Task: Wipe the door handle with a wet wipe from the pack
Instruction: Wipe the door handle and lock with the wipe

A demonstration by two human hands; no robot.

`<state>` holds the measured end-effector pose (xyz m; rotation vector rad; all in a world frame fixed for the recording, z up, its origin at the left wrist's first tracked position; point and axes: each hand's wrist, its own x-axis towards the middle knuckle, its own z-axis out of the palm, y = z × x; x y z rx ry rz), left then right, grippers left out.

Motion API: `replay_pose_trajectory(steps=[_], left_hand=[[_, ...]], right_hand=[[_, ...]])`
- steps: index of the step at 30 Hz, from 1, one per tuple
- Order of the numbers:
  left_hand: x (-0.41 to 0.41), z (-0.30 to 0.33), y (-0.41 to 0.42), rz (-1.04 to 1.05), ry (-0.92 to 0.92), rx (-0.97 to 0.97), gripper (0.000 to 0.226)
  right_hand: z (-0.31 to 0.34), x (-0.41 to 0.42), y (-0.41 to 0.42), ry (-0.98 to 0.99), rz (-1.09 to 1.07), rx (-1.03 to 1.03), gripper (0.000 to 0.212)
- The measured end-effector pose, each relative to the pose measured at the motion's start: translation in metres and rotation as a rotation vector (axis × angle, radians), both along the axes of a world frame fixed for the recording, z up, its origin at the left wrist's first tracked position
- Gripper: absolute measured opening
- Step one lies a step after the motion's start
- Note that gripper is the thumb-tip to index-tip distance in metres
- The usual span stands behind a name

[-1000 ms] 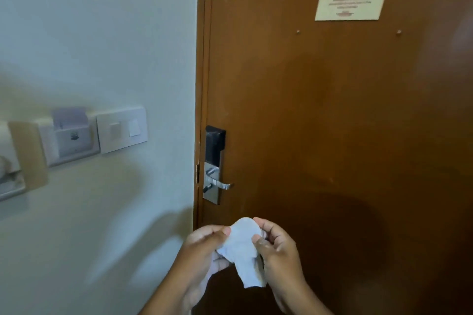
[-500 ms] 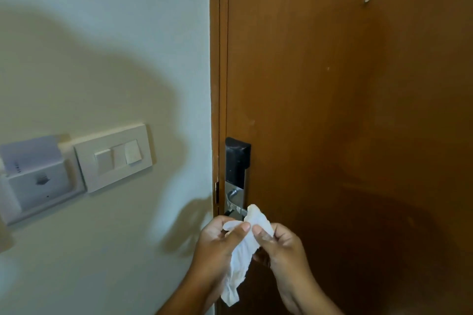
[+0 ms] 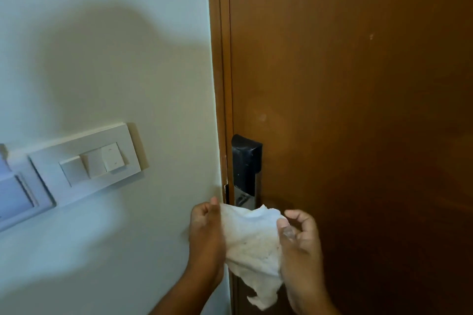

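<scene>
Handle hidden now behind the wipe (image 3: 252, 240) we've spread open; left hand (image 3: 206, 235) and right hand (image 3: 298, 240) pinch its edges under the lock (image 3: 245, 166) — wiping comes next.

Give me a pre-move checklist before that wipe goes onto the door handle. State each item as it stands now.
1. Wipe in hand: ok. The wet wipe is stretched between the left hand and the right hand.
2. Wipe opened out: ok. It is spread wide, with a loose tail hanging below.
3. Handle in view: not ok. The wipe hides the lever; only the lock plate above it shows.
4. Wipe touching the handle: cannot tell. It hangs in front of the lock area.
5. Door shut: cannot tell. Its edge sits close to the door frame, but the latch is not visible.
6. Wipe clean: cannot tell. Faint brownish specks show on it.
</scene>
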<state>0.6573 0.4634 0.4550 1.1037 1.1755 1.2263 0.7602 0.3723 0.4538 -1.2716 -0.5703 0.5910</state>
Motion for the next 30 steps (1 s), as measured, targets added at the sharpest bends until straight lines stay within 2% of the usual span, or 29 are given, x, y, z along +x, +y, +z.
replay_pose_trajectory(steps=[2, 5, 7, 9, 11, 13, 14, 16, 18, 21, 24, 27, 30], left_hand=[[-0.001, 0.002, 0.002, -0.109, 0.157, 0.132, 0.031], [-0.007, 0.006, 0.010, -0.448, 0.318, 0.248, 0.055], [-0.007, 0.005, 0.021, -0.543, 0.418, 0.256, 0.044], [-0.003, 0.002, 0.035, -0.458, 0.456, 0.235, 0.020], [0.003, -0.002, 0.047, -0.365, 0.448, 0.184, 0.011], [0.011, -0.007, 0.058, -0.355, 0.490, 0.181, 0.024], [0.015, -0.009, 0.062, -0.353, 0.536, 0.196, 0.029], [0.022, -0.013, 0.068, -0.341, 0.610, 0.221, 0.032], [0.025, -0.017, 0.073, -0.335, 0.618, 0.220, 0.034], [0.024, -0.022, 0.078, -0.340, 0.604, 0.184, 0.041], [0.014, -0.021, 0.082, -0.410, 0.576, 0.158, 0.067], [0.001, -0.006, 0.085, -0.352, 0.662, 0.453, 0.088], [0.003, 0.031, 0.087, -0.183, 0.775, 0.809, 0.101]], right_hand=[[-0.004, 0.003, 0.003, -0.117, -0.095, -0.008, 0.030], [-0.001, 0.010, 0.008, -0.156, -0.149, -0.020, 0.037], [0.000, 0.011, 0.014, -0.175, -0.114, -0.061, 0.035], [0.001, 0.012, 0.019, -0.339, -0.153, -0.112, 0.031], [0.003, 0.015, 0.022, -0.671, -0.206, -0.231, 0.031], [-0.003, 0.020, 0.023, -0.955, -0.189, -0.347, 0.031], [-0.005, 0.020, 0.023, -1.036, -0.171, -0.404, 0.029], [-0.009, 0.017, 0.022, -1.149, -0.192, -0.552, 0.033], [-0.013, 0.006, 0.025, -1.262, -0.163, -0.684, 0.048], [-0.022, -0.014, 0.038, -1.435, -0.052, -0.711, 0.048], [-0.032, -0.016, 0.048, -1.563, -0.061, -0.821, 0.051], [-0.027, -0.012, 0.056, -1.597, -0.070, -0.862, 0.047], [-0.023, -0.018, 0.071, -1.539, -0.058, -1.005, 0.028]])
